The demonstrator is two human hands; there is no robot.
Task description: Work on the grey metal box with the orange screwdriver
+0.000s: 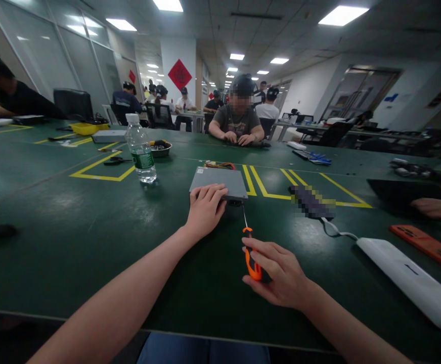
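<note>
A grey metal computer power supply (215, 178) lies flat on the green table, a bundle of coloured wires (220, 165) at its far side. My left hand (206, 210) holds it at the near left edge, fingers over its top and the thumb by the front face. In my right hand (277, 270) is a screwdriver (251, 260) with an orange and black handle, gripped between fingers and thumb. Its thin shaft points away from me, the tip at the near right corner of the power supply; whether it sits in a screw is too small to tell.
A water bottle (140, 151) stands left of the power supply, with a round dish (161, 148) behind it. To the right lie a phone (309, 201), a white power bank (410, 283) and an orange phone case (429, 247). Across the table a person (237, 119) works; another's hand (438, 208) is at far right.
</note>
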